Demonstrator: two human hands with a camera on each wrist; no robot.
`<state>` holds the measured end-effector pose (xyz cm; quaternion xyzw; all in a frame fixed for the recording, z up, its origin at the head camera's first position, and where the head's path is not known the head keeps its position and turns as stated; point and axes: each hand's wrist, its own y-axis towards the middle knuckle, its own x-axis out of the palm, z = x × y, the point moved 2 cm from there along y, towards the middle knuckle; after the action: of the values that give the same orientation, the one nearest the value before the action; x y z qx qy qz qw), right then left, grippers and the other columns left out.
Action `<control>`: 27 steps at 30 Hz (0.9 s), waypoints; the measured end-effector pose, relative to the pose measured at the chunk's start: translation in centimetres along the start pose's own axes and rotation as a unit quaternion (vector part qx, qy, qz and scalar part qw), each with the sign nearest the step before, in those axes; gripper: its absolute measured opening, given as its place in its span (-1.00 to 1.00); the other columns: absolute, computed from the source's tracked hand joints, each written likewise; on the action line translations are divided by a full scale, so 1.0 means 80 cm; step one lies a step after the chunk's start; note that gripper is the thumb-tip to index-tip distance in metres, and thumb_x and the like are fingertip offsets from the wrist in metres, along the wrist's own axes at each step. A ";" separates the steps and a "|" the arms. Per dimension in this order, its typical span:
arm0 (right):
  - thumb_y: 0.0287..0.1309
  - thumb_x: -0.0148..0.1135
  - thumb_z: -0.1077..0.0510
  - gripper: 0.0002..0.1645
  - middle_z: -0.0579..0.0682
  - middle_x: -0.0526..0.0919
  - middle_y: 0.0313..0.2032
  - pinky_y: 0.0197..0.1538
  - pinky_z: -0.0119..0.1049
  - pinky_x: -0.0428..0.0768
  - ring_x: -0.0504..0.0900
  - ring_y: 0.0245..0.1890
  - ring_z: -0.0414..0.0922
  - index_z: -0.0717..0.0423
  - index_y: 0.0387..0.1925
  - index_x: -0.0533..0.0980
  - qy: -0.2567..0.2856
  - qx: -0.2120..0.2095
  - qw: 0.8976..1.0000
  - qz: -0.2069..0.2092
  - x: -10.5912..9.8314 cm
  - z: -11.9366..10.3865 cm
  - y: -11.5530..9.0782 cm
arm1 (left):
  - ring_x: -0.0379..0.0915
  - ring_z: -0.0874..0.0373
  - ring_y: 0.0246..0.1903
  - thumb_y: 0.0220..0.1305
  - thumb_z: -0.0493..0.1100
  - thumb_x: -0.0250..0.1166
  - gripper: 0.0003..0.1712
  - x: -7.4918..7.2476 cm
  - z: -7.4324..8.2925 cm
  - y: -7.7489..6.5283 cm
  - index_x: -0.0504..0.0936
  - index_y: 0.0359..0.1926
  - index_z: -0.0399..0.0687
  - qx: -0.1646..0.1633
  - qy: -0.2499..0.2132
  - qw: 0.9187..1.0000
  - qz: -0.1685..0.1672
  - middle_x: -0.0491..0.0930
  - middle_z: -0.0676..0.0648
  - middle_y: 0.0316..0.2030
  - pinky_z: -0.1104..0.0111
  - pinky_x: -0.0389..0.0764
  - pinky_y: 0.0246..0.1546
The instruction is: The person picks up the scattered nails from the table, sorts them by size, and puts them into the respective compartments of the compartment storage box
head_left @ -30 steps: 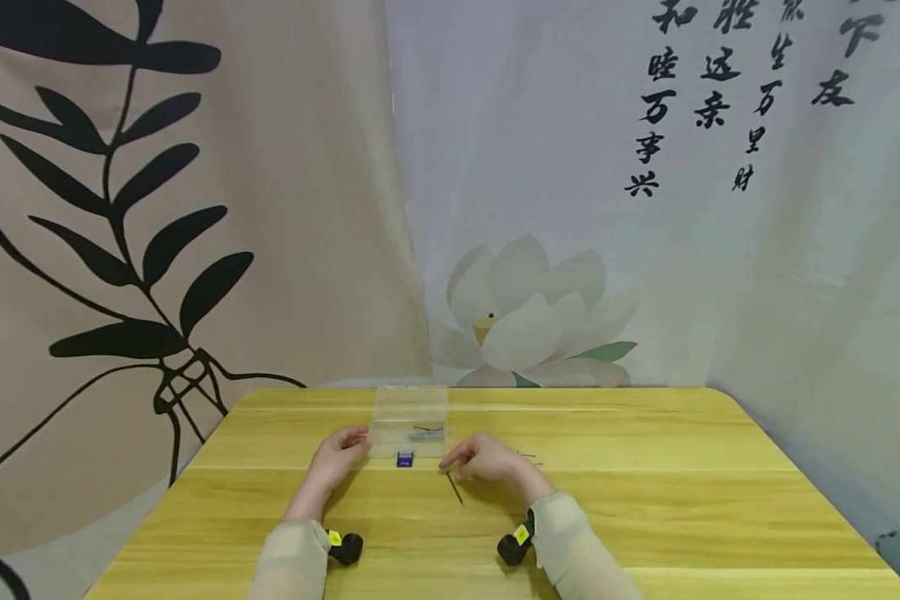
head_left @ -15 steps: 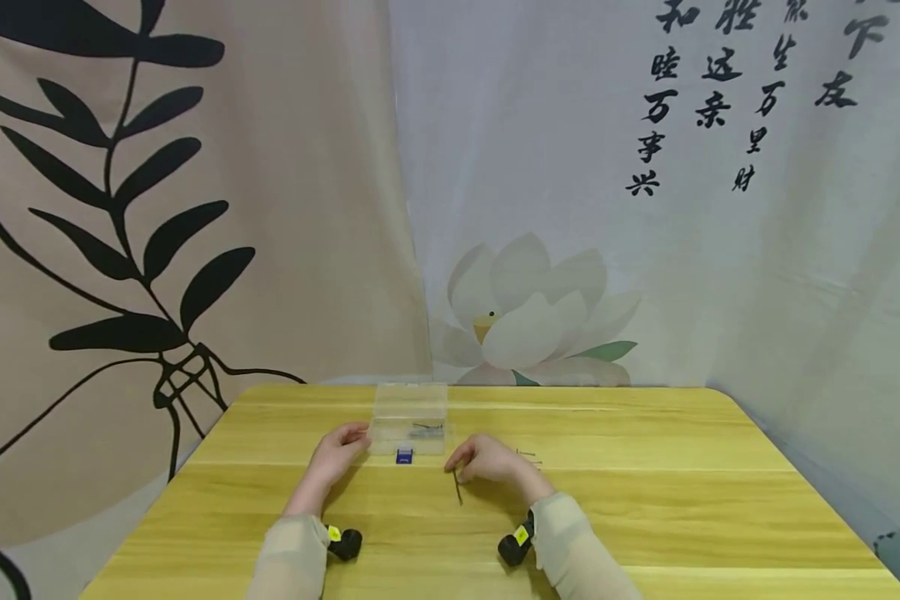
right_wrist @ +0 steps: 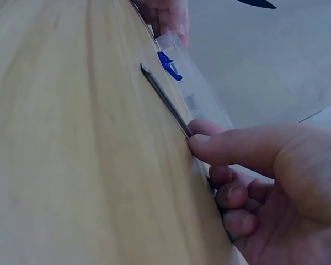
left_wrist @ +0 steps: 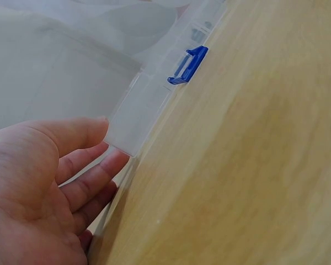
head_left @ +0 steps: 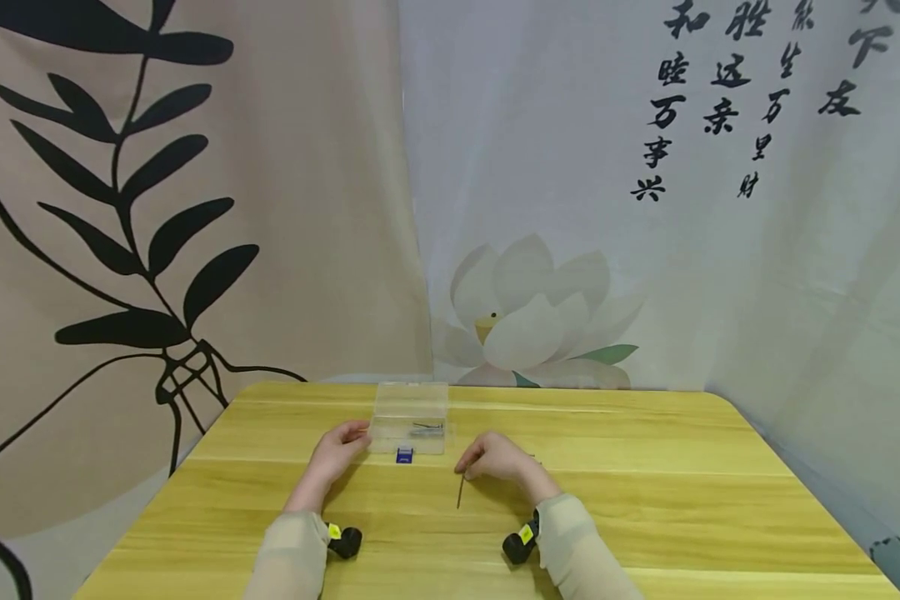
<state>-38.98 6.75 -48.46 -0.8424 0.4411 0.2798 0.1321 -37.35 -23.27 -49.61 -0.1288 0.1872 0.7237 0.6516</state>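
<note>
My right hand [head_left: 495, 457] pinches a thin dark nail [right_wrist: 164, 99] between thumb and forefinger, close over the table. Its pointed end sticks out past the fingertips, toward me in the head view, while the other end is hidden in the fingers. The clear plastic box [head_left: 386, 435] stands at the back of the table with its lid raised and a blue latch [left_wrist: 188, 66] on its front. Several nails [head_left: 427, 427] lie in its right part. My left hand [left_wrist: 49, 176] rests at the box's left end, thumb and relaxed fingers at its corner.
More thin nails [head_left: 537, 461] lie on the wooden table [head_left: 682, 483] just behind my right hand, mostly hidden by it. A printed cloth [head_left: 330, 208] hangs behind the table's far edge. Each wrist wears a black camera [head_left: 520, 546].
My right hand has shifted slightly right with the nail, which has swung from slanting to nearly straight toward me. It now covers more of the loose nails. The left hand stays at the box.
</note>
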 end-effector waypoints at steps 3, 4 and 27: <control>0.01 0.35 0.41 -0.85 -0.07 0.72 -0.35 -0.20 -0.29 0.56 0.61 -0.34 -0.21 0.16 -0.37 0.73 -0.002 0.000 1.000 0.000 -0.001 0.000 -0.001 | 0.43 -0.15 0.04 0.38 -0.18 0.19 -0.55 0.001 0.000 0.001 0.49 0.21 -0.31 0.003 0.001 1.000 0.001 0.55 -0.26 0.02 0.02 0.44 0.04; 0.02 0.35 0.41 -0.85 -0.07 0.72 -0.36 -0.21 -0.30 0.56 0.60 -0.35 -0.22 0.16 -0.38 0.73 -0.004 -0.001 1.000 0.000 -0.001 -0.001 -0.001 | 0.43 -0.14 0.05 0.38 -0.18 0.20 -0.55 0.001 0.000 0.001 0.49 0.21 -0.29 0.000 -0.001 1.000 0.001 0.55 -0.25 0.03 0.03 0.44 0.05; -0.03 0.45 0.30 -0.94 -0.12 0.57 -0.43 -0.28 -0.32 0.51 0.50 -0.43 -0.19 0.13 -0.49 0.68 -0.049 -0.025 0.998 -0.021 -0.004 0.002 -0.005 | 0.41 -0.17 0.08 0.40 -0.17 0.19 -0.54 0.005 0.001 -0.001 0.47 0.24 -0.29 0.003 0.007 1.000 0.000 0.53 -0.28 0.07 0.01 0.43 0.07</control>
<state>-38.85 7.32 -48.40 -0.8400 0.4091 0.3286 0.1383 -37.31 -22.89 -49.69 -0.1322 0.1940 0.7221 0.6507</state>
